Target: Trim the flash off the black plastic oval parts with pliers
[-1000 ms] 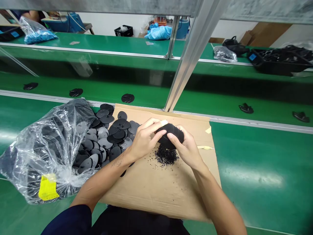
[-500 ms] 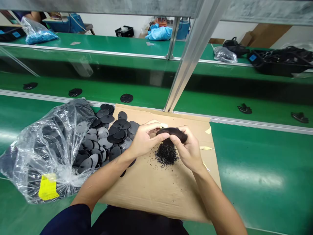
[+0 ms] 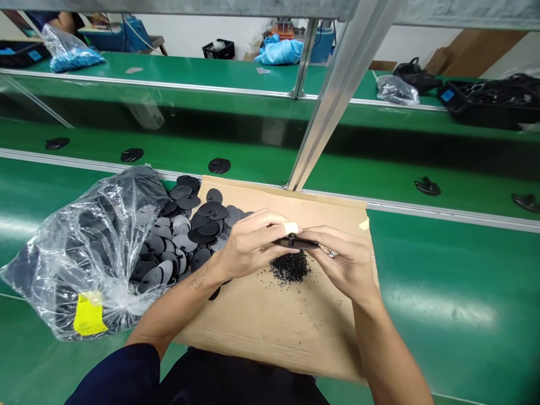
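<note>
Black disc above cardboard, green workbench, white wall behind

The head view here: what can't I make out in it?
All in the head view:
- Black piece: its broad faces, seen nearly edge-on and partly covered by the left hand and right hand.
- Crumbs: single grains, too small; the hands cover the far side.
- Bag: contents, blurred by creases and glare.
- Label: any writing, too small.
- Tray: far end, cut off by the right edge.
</note>
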`<state>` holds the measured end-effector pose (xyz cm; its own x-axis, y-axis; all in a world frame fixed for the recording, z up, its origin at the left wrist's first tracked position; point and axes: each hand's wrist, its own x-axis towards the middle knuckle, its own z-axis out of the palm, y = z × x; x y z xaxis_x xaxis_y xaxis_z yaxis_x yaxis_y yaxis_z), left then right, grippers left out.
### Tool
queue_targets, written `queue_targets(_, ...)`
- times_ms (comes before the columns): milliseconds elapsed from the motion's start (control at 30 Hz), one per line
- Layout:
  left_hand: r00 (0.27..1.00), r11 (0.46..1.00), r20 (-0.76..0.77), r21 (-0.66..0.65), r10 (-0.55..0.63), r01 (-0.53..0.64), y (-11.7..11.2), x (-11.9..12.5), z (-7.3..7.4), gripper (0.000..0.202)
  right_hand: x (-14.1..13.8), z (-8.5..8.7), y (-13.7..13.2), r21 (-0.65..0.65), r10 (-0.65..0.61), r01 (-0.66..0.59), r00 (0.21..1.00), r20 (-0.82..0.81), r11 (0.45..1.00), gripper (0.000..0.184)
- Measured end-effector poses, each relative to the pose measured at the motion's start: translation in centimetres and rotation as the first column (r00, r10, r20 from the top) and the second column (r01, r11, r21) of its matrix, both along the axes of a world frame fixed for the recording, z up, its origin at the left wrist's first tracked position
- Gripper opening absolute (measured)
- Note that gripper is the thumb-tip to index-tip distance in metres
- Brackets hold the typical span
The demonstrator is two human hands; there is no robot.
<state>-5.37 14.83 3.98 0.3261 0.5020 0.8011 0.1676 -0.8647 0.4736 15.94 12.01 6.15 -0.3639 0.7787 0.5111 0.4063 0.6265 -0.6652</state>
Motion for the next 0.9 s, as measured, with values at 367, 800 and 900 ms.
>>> queue_targets(367,1.000,1.000,0.019,0.007,0.010,-0.010,-0.51,0.52,-0.11,0.024,0.34,-0.01,-0.04,-0.035,0.005,-0.005,1.000,-0.022,0.999,0.028)
queue_targets(800,0.991,0.983,0.099,-0.153,-0.088,0.102,-0.58,0.64,0.38,0.024,0.38,-0.10,-0.21,0.017,-0.017,0.018,0.999,-0.045,1.000,0.023)
queue_targets(900,0.993,0.985,0.081,-0.145,-0.085,0.096,-0.40,0.58,0.00,0.019,0.09,0.22,0.04,0.018,0.038,-0.037,0.998,-0.049,0.999,0.025)
